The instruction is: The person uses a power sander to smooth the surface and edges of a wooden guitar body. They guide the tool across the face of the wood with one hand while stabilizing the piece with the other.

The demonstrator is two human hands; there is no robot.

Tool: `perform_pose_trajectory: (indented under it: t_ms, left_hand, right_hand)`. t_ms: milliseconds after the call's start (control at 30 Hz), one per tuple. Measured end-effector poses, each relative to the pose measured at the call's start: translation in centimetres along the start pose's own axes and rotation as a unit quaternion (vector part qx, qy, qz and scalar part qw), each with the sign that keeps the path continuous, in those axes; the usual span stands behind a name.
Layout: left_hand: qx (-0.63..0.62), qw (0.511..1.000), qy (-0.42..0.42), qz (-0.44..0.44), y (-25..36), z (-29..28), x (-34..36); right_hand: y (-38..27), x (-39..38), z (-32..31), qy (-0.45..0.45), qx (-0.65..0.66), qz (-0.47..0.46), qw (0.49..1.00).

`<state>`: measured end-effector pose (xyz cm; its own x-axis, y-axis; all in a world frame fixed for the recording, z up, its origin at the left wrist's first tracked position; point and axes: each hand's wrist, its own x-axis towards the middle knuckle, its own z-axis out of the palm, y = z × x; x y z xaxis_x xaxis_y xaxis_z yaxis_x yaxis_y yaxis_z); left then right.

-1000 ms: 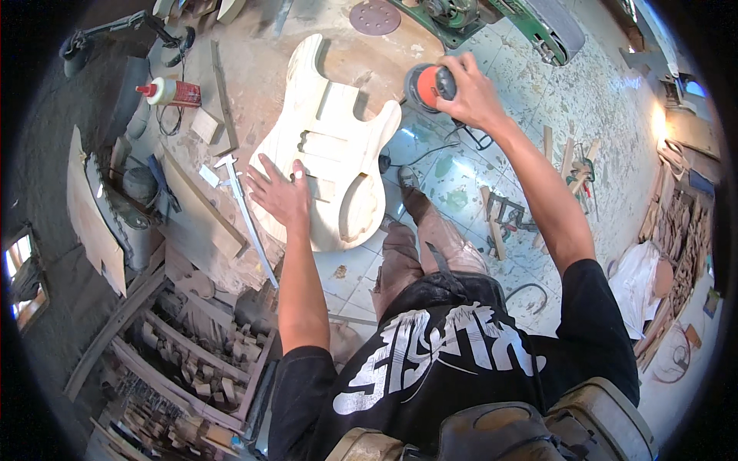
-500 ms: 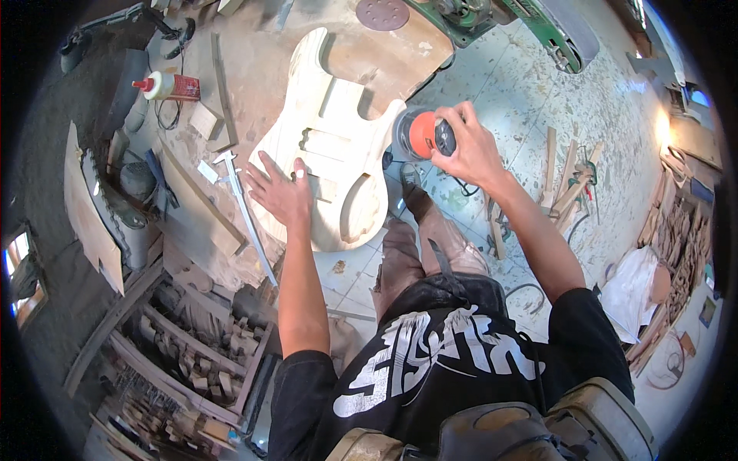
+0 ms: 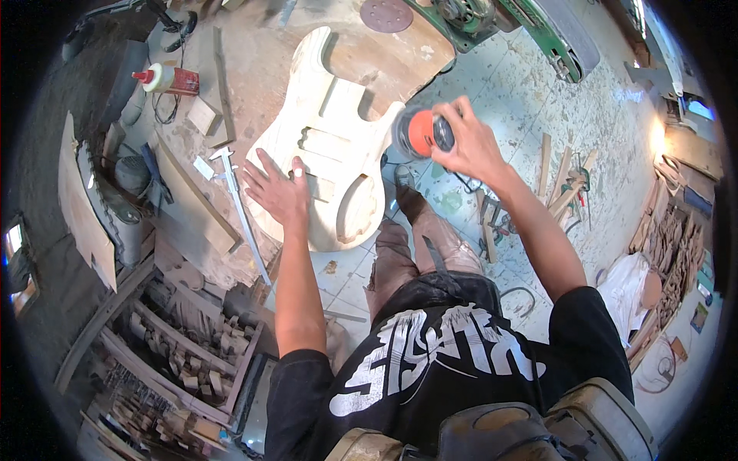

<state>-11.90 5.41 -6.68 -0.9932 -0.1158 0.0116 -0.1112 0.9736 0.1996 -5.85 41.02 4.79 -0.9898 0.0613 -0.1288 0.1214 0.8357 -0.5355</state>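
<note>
A pale wooden guitar body with routed cavities lies flat on the workbench. My left hand lies spread on its lower left part, fingers apart and pressing on the surface. My right hand grips an orange and black round sander beside the body's right edge, just below the short horn, with the pad side turned toward the wood. Whether the pad touches the edge is hard to tell. A silver caliper lies along the bench left of the body, near my left hand.
The bench also carries a glue bottle, wood strips and blocks, and a round sanding disc. A green machine stands at the top. Wood pieces and clamps lie on the tiled floor at right.
My right hand and sander have come down from near the top of the short horn to alongside the body's right edge. My left hand stays on the body.
</note>
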Motion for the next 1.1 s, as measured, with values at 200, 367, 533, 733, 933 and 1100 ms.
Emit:
perform_pose_trajectory:
  t_ms: [200,367,533,733,933,1100]
  left_hand:
    - [0.007,1.0,0.002,0.002,-0.5,0.2,0.1]
    - [0.007,1.0,0.001,0.003,-0.5,0.4,0.1]
    - [0.007,1.0,-0.012,-0.003,-0.6,0.3,0.2]
    - [-0.004,1.0,-0.019,-0.008,0.0,-0.1,0.1]
    - [0.011,1.0,-0.018,-0.009,-0.5,-0.1,0.0]
    - [-0.005,1.0,-0.006,-0.003,-0.4,0.1,0.2]
  right_hand:
    - [-0.7,1.8,-0.2,-0.004,-0.023,-0.037,0.999]
    - [-0.8,1.4,-0.2,-0.007,-0.012,-0.03,0.999]
    - [-0.4,2.4,-0.5,-0.002,-0.014,-0.033,0.999]
    - [-0.2,2.5,-0.5,-0.003,-0.014,-0.023,1.0]
    - [-0.7,1.4,0.0,-0.026,-0.012,-0.052,0.998]
    - [-0.6,2.6,-0.3,-0.014,-0.007,-0.024,1.0]
